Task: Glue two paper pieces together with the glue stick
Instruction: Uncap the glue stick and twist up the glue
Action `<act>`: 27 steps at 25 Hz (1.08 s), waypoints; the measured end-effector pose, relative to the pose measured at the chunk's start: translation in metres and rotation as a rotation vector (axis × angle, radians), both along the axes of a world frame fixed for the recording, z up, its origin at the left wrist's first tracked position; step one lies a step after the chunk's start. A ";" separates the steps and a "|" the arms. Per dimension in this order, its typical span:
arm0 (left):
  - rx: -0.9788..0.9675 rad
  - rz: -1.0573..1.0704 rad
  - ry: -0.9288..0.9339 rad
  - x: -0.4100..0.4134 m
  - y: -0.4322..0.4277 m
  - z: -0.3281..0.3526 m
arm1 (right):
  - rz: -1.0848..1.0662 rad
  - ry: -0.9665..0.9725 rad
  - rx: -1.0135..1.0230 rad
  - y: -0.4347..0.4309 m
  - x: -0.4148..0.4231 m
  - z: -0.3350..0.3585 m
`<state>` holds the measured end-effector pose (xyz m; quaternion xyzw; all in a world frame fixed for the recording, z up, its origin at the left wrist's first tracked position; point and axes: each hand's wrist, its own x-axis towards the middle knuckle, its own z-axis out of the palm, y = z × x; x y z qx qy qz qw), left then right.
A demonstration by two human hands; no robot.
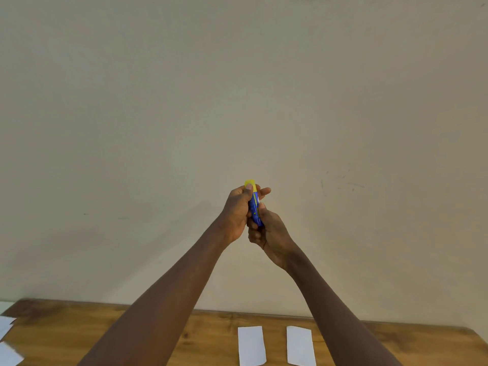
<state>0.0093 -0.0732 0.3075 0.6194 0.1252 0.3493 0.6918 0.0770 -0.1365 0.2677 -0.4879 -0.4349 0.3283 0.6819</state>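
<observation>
Head view: one glue stick (255,207), blue with a yellow cap (250,184), stands nearly upright in the air in front of a bare wall (237,88), well above the worktop (211,336). Both my hands are on it. My left hand (236,215) has its fingers (248,190) curled around the upper part at the cap; my right hand (269,231) has its fingers closed around the blue lower end, thumb lying along the barrel.

Below the glue stick, two white paper pieces (251,346) (301,346) lie flat on the worktop side by side, apart, with bare wood between them. The left one sits almost straight under the stick, the other just right of it, beside my right forearm. Far to the left of the glue stick, at the worktop's left edge, two or three more white scraps (8,339) lie partly cut off by the frame. The worktop's far edge runs along the wall; wood between the scraps and the two pieces is open.
</observation>
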 end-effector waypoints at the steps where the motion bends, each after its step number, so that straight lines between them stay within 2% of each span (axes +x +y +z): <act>1: -0.017 0.031 0.002 0.003 -0.001 0.000 | -0.055 -0.071 -0.004 0.001 -0.003 0.000; 5: -0.025 0.111 0.023 0.008 -0.003 0.007 | -0.306 -0.279 -0.021 0.005 -0.011 0.003; 9: -0.033 0.215 0.005 0.017 -0.008 0.012 | -0.598 -0.750 -0.094 0.006 -0.013 0.007; 10: -0.065 0.263 -0.025 0.016 -0.007 0.017 | -0.651 -0.809 -0.142 0.005 -0.012 0.005; 13: -0.106 0.369 -0.047 0.004 0.010 0.043 | -0.721 -0.753 -0.195 -0.003 -0.015 -0.008; 17: -0.044 0.149 0.095 -0.010 0.004 0.031 | -0.697 -0.603 -0.075 -0.007 -0.011 -0.016; 21: -0.126 0.042 0.095 -0.004 -0.005 0.011 | -0.616 -0.387 0.059 -0.008 -0.014 -0.004; 23: -0.069 -0.001 0.101 -0.001 -0.010 0.009 | -0.540 -0.309 0.099 -0.010 -0.012 0.004; 27: 0.066 0.149 -0.037 0.005 -0.023 0.014 | -0.414 -0.263 0.154 -0.015 -0.010 0.013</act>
